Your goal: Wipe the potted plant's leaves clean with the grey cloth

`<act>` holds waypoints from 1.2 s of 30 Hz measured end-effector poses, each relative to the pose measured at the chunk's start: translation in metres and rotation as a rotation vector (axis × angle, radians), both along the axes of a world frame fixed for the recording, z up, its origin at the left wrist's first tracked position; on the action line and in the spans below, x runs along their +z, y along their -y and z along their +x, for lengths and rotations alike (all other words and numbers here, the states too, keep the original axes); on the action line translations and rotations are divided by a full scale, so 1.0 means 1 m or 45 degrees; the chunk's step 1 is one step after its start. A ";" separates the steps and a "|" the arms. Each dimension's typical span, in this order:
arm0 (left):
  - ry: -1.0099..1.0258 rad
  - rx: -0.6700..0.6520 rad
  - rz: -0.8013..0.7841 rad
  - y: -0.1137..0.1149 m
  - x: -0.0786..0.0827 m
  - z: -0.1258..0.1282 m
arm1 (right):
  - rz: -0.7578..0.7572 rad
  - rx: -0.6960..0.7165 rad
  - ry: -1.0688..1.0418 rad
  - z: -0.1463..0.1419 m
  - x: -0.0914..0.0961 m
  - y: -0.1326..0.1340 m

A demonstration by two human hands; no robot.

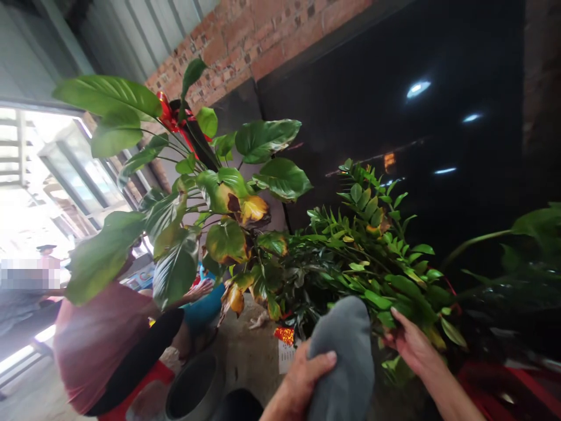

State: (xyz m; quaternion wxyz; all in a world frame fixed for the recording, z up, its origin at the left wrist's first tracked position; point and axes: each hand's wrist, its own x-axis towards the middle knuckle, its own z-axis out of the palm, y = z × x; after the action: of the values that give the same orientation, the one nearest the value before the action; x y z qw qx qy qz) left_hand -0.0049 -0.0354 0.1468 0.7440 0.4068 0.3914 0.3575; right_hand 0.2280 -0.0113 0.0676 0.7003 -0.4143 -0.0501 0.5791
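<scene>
At the bottom centre, my left hand [304, 371] is closed on a grey cloth [344, 356], a rounded, soft-looking piece. The thumb lies across its front and the fingers behind it are hidden. To its right, my right hand [412, 339] pinches a green leaf [387, 318] at the lower edge of a bushy plant [359, 251] with many small glossy leaves. Close by on the left rises a large-leaved plant [175, 204]. Some of its leaves [254, 210] are yellow and brown, and a red ribbon [169, 114] is tied near its top.
A person in a pink shirt [105, 333] sits at the left, one hand [201, 290] by a blue container [205, 307]. A dark grey pot [195, 389] stands on the floor. Behind the plants is a glossy black panel [438, 146]; a red object [521, 389] lies lower right.
</scene>
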 end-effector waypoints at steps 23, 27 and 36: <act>0.188 0.528 -0.226 -0.057 0.038 -0.004 | 0.004 -0.034 -0.004 -0.002 -0.004 0.002; -0.012 0.008 -0.256 -0.017 -0.018 -0.002 | -0.025 -0.004 0.029 0.000 -0.011 0.003; 0.079 0.456 -0.074 -0.049 0.042 -0.021 | 0.024 -0.070 -0.008 0.002 -0.011 0.004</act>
State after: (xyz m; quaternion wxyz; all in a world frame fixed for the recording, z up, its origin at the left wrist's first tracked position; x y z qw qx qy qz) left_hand -0.0262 0.0138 0.1889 0.6916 0.2979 0.4445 0.4852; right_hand 0.2295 -0.0154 0.0561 0.7200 -0.4070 -0.0421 0.5605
